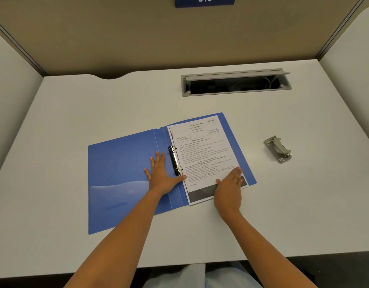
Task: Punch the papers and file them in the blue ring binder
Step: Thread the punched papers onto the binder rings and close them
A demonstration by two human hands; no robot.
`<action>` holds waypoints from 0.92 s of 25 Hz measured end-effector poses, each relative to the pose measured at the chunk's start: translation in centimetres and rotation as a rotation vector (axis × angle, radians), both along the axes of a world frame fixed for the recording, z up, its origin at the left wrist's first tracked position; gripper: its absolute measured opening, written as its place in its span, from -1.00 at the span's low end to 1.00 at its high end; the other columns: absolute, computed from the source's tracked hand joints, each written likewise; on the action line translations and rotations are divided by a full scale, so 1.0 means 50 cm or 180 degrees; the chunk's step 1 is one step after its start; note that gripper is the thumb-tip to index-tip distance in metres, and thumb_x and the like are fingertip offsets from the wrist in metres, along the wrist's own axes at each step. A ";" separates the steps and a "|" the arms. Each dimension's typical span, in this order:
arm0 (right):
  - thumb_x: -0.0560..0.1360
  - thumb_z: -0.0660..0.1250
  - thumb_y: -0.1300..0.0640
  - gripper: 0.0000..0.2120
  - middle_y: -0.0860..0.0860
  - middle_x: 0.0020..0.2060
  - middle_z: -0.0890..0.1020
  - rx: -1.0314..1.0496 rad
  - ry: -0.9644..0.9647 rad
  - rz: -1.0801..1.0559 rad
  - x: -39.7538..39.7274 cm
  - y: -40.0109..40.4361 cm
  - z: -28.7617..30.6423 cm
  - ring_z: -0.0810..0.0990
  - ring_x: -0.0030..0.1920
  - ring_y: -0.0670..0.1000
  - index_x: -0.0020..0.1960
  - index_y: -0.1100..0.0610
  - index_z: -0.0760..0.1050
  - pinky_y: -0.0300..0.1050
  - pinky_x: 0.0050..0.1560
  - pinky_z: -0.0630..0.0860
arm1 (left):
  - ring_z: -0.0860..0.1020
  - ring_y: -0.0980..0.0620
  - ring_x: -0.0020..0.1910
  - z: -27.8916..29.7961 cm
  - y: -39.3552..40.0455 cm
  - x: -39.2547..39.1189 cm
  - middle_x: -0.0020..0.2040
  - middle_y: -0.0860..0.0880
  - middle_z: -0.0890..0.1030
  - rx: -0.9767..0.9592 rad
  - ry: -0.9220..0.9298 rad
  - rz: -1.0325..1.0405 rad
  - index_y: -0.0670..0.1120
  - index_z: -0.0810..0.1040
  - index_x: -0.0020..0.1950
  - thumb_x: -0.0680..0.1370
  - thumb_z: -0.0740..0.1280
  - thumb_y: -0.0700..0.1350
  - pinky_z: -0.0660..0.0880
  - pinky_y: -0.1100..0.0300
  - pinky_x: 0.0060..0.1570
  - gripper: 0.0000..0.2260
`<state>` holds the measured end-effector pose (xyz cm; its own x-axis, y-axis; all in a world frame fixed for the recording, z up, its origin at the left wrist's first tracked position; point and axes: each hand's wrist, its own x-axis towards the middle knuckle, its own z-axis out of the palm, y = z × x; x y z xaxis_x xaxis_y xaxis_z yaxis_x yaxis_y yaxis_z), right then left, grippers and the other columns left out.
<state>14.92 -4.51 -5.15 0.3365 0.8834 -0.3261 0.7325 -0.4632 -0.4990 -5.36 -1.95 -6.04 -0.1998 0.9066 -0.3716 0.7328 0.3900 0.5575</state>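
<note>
Right now the thin blue plastic ring binder (121, 163) lies spread open and flat on the pale grey desk top (75, 104), turned a little so its spine runs at a slant. Down that spine sits the black and chrome two-ring clip (175, 161), and the rings look closed through the left edge of the white printed papers (202, 150), which rest on the binder's right-hand cover. The top sheet carries dense lines of print and a dark grey band across its bottom edge.

Left of the ring clip, the left hand (160, 175) lies palm down on the binder's inside left cover, fingers stretched out and spread, thumb reaching toward the lower ring; it grasps nothing. Right of the clip, the right hand (229, 186) rests flat over the lower right corner of the papers, fingers extended and loose, pressing on the sheet rather than pinching it.

Well to the right of the binder, apart from it, the small grey metal hole punch (278, 148) sits on the desk with neither hand near it. Beyond the binder, toward the beige partition, a grey-framed cable slot (235, 83) stands open with pale cables inside. Above that, a blue number plate (204, 1) shows on the partition.
</note>
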 end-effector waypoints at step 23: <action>0.55 0.28 0.02 -0.18 0.00 0.53 0.10 0.0261 0.0770 -0.0182 0.031 -0.018 0.006 0.30 0.43 0.16 0.54 0.04 -0.25 0.11 0.33 0.36 | -0.26 -0.04 0.57 -0.001 -0.004 0.000 0.60 0.01 -0.23 -0.0017 0.0253 -0.0148 0.00 -0.19 0.59 0.37 0.38 0.36 -0.29 -0.16 0.47 0.05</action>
<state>16.48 -5.41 -4.83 0.3077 0.8920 -0.3312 0.5610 -0.4513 -0.6940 -5.37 -2.13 -6.11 -0.1866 0.9137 -0.3611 0.7921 0.3573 0.4949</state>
